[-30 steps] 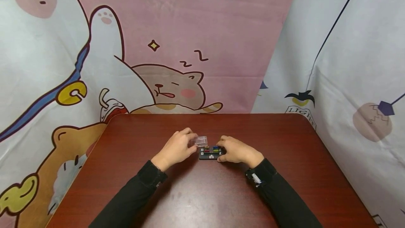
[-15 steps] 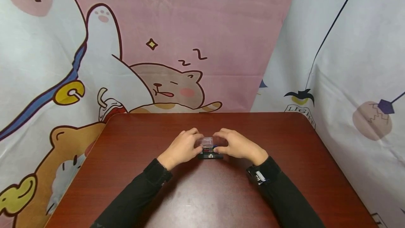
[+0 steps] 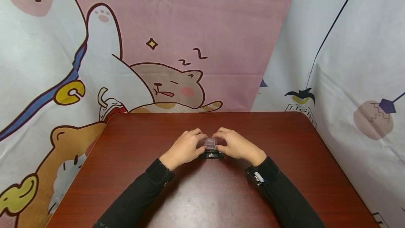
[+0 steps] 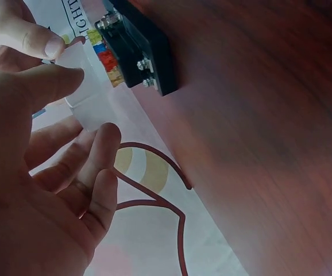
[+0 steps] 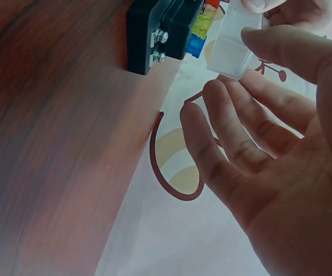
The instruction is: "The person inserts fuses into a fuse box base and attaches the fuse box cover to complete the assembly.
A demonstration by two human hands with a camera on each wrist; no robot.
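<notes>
A black fuse box [image 3: 211,155] lies on the table in the head view. Coloured blade fuses [image 4: 104,57] stick up from it, in yellow, blue, red and tan; metal screw terminals [image 5: 159,46] sit at its ends. Just above the fuses is a clear plastic cover [image 3: 210,143], which looks slightly apart from the black base in both wrist views. My left hand [image 3: 185,148] pinches the cover's left end between thumb and fingers. The right end is pinched by my right hand [image 3: 238,145]. Fingers partly hide the cover's ends in the head view.
The reddish-brown wooden table [image 3: 202,192] reaches to a cartoon-printed cloth [image 3: 221,45] behind it and on both sides. Black sleeves [image 3: 136,189] cover both forearms.
The left hand has carried the clear cover rightward over the fuse box. The right hand has left the box's right end and taken hold of the cover, which now sits lower above the fuses.
</notes>
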